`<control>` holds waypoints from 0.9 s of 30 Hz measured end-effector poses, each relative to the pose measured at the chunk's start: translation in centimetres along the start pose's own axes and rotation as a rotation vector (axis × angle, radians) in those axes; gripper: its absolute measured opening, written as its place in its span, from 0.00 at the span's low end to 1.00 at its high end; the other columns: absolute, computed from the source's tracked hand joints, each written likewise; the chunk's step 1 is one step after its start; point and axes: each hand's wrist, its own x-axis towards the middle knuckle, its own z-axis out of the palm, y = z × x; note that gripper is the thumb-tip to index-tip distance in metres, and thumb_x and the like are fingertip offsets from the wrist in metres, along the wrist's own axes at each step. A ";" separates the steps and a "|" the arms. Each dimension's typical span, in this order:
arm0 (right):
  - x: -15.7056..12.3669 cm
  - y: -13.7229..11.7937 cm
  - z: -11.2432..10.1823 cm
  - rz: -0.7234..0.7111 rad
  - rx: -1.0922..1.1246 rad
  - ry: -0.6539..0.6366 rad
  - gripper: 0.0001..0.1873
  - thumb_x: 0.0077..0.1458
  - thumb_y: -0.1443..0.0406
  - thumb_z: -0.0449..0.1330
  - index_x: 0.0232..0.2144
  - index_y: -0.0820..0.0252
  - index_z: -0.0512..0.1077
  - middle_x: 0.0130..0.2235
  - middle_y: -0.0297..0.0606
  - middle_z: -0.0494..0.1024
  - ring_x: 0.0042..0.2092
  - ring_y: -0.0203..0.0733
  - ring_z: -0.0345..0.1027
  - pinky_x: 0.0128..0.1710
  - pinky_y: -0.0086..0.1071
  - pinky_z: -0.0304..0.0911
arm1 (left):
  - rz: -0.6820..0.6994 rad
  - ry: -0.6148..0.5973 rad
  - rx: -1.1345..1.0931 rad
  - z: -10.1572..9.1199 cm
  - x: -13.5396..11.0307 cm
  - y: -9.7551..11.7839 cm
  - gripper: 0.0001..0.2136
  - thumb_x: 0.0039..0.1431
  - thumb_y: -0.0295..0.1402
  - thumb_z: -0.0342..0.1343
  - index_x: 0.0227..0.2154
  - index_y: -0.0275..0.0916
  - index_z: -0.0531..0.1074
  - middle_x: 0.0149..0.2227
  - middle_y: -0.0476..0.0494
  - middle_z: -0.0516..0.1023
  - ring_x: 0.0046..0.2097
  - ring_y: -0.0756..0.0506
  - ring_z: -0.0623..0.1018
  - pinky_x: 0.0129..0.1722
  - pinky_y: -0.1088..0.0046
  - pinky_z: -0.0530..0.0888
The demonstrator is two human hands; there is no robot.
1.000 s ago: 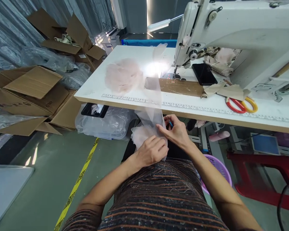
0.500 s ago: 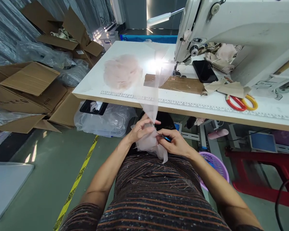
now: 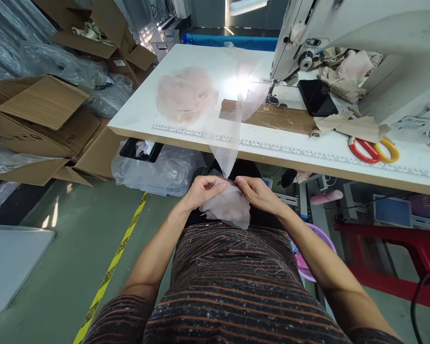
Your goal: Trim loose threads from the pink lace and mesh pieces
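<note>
My left hand (image 3: pixel 204 192) is closed, pinching a strip of sheer pale pink fabric (image 3: pixel 227 152) just below the table edge. The strip comes down off the tabletop and narrows to a gathered point between my hands. Beneath them, a ruffled bunch of the same fabric (image 3: pixel 231 208) hangs over my lap. My right hand (image 3: pixel 257 192) is closed at the gathered point, close to my left fingertips. A thin dark tip of a small tool (image 3: pixel 232 182) shows between the hands; its handle is hidden by my right fingers.
On the white table (image 3: pixel 129 119) lie a ruffled pink fabric flower (image 3: pixel 187 94), a cardboard strip (image 3: pixel 275 118), a black phone (image 3: pixel 317 98) and red-and-yellow scissors (image 3: pixel 372 149). A sewing machine (image 3: pixel 304 59) stands at right. Open cardboard boxes (image 3: pixel 39 126) sit left; a red stool (image 3: pixel 380 243) stands right.
My hands have drawn closer together at the gathered point. My left fingers have closed from a looser spread. The tool's blue handle, visible before, is now covered. The view has shifted slightly.
</note>
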 end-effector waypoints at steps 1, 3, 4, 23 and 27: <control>0.3 -0.1 0.1 -0.013 -0.010 -0.008 0.32 0.65 0.40 0.43 0.23 0.57 0.61 0.23 0.29 0.60 0.26 0.34 0.52 0.28 0.31 0.49 | 0.009 0.002 0.002 0.0 0.0 0.0 0.17 0.51 0.45 0.69 0.33 0.35 0.82 0.36 0.40 0.84 0.37 0.44 0.81 0.38 0.71 0.76; 0.7 -0.2 0.3 -0.040 -0.026 -0.019 0.32 0.64 0.39 0.43 0.23 0.57 0.61 0.23 0.29 0.60 0.26 0.34 0.51 0.27 0.31 0.48 | 0.030 0.011 0.012 0.0 0.1 0.0 0.16 0.51 0.45 0.68 0.32 0.35 0.82 0.35 0.41 0.84 0.37 0.44 0.81 0.39 0.71 0.76; 0.9 -0.3 0.4 -0.051 -0.032 -0.015 0.32 0.64 0.39 0.43 0.23 0.57 0.62 0.23 0.29 0.60 0.26 0.34 0.51 0.27 0.31 0.48 | 0.039 0.017 0.020 0.0 0.1 0.0 0.16 0.51 0.45 0.68 0.31 0.36 0.82 0.34 0.41 0.84 0.37 0.44 0.81 0.39 0.70 0.76; 0.7 -0.3 1.5 -0.019 -0.090 0.068 0.28 0.66 0.43 0.46 0.23 0.56 0.61 0.22 0.29 0.60 0.26 0.35 0.51 0.28 0.32 0.46 | -0.001 0.038 -0.023 0.2 -0.4 0.4 0.17 0.51 0.48 0.67 0.26 0.35 0.78 0.28 0.45 0.79 0.30 0.48 0.75 0.30 0.75 0.71; -0.2 0.5 1.8 0.011 0.163 -0.039 0.29 0.60 0.39 0.52 0.26 0.57 0.64 0.25 0.30 0.63 0.28 0.34 0.55 0.28 0.30 0.52 | 0.024 0.003 0.076 -0.1 0.1 -0.2 0.17 0.55 0.48 0.64 0.30 0.35 0.80 0.30 0.44 0.81 0.31 0.47 0.77 0.31 0.74 0.72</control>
